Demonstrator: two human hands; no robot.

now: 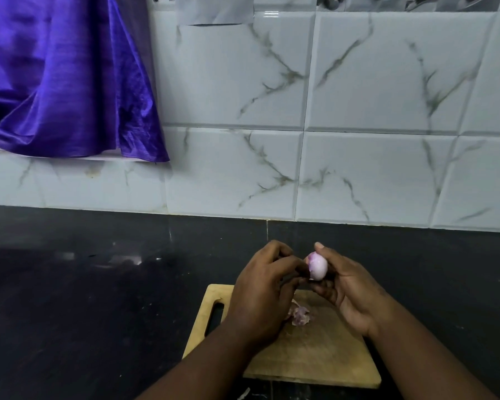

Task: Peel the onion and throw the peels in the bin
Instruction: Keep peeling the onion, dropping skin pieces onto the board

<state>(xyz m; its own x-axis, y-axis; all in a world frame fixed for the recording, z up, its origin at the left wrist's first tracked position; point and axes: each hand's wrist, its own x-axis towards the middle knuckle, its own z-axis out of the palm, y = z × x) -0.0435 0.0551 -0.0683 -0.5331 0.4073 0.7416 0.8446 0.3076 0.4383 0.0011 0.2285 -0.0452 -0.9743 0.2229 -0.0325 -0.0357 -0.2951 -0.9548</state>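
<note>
Kitchen counter, head view: a person holds a small onion [318, 266] in mid-air above a wooden cutting board [315, 356], both bare hands on it. The R hand [350, 293] cradles the bulb from the right and below, fingers curled under it and thumb tip up over its top. The L hand [263, 290] comes in from the left w/ fingers curled, thumb and forefinger tips pinching at the onion's lower-left edge; whether they grip loose skin or the bulb itself can't be made out.

The onion shows pale, glossy flesh over most of its face, w/ a darker pink-purple patch near the top. It touches neither the board nor the counter.

Below the hands a small heap of peels [300, 314], pinkish and papery, lies on the board approx. at its middle, partly hidden by the L wrist. The board sits skewed on a black countertop [84, 298], its handle slot [215, 316] on the left side. One pale scrap [244, 394] lies on the counter just off the board's near edge, by the L forearm.

Behind: white marble-look wall tiles [358, 111] w/ grey veins, a purple cloth [61, 76] hanging at upper left, and a creased sheet of paper [217, 8] stuck to the wall at top; its print is too small to read.
</note>
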